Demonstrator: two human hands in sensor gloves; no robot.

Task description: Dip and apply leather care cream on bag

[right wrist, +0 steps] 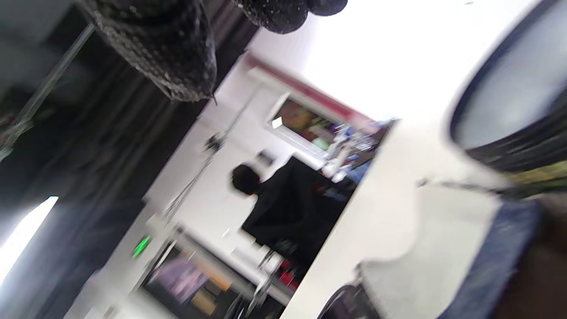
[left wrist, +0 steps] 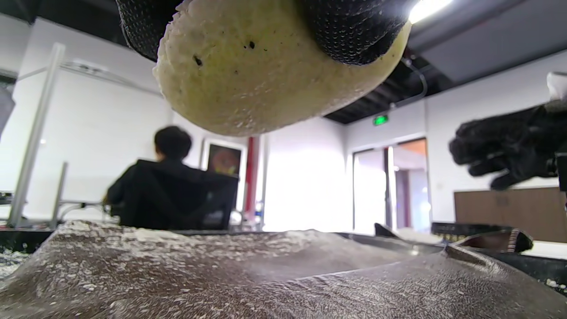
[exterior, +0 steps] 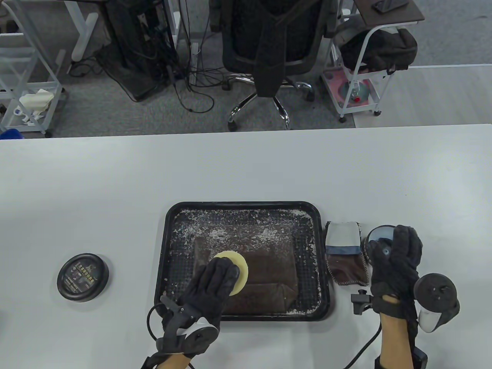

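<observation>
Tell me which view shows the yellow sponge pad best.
The left wrist view: the sponge fills the top of the frame, gripped by the left hand just above the brown bag. The table view shows only its round edge past the fingers. The right wrist view does not show it.

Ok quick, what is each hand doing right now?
Left hand: grips the round yellow foam sponge over the brown leather bag.
Right hand: over the round cream tin; grip cannot be told.

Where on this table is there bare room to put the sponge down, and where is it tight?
Bare table runs wide behind the tray, and between the lid and the tray's left rim. It is tight right of the tray: cloth, open tin and right hand sit together.
</observation>
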